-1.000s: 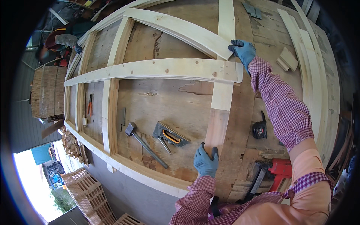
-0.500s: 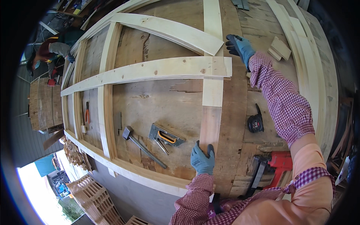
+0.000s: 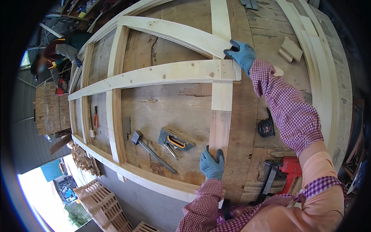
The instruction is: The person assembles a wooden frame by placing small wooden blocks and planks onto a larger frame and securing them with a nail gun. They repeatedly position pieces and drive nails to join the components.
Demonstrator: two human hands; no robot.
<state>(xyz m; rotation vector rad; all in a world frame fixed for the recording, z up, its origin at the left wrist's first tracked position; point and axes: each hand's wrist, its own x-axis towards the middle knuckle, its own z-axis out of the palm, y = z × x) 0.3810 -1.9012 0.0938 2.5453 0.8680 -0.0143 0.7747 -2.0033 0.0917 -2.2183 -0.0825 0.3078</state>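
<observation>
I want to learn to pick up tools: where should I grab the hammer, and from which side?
I'd grab the hammer by the lower end of its handle, away from the blocky head, coming from the lower right of the picture, where the left hand is. The hammer lies flat, and its long, slim handle slants down toward that side.

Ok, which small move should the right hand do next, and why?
Perhaps nudge the right end of the upper board away from the lower board: the two converge there, the right hand is at that end, and the left hand, on the crosspiece, could steady it.
</observation>
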